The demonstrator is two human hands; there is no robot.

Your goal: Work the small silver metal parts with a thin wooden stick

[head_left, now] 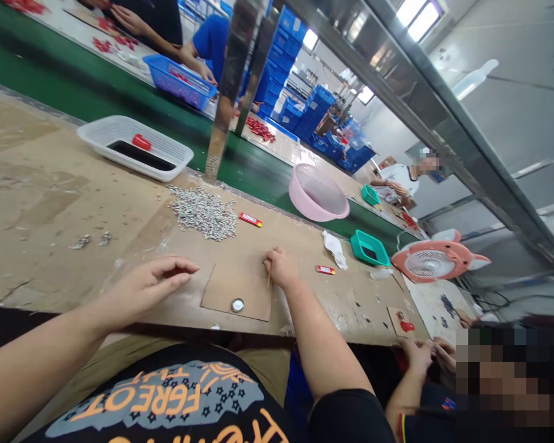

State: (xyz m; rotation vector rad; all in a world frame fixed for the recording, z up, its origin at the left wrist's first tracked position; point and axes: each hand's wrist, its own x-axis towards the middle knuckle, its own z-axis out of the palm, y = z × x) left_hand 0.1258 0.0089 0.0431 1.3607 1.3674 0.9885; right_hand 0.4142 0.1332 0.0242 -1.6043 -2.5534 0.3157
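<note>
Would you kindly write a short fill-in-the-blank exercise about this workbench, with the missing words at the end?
1. The thin stick is in the person's ____ hand.
2. The round metal piece lies on a square sheet of ____.
3. The large round basket is ____ in colour.
4. In the picture, the fan stands to the ____ of the nearer green tray.

Missing words: right; cardboard; pink; right.
</note>
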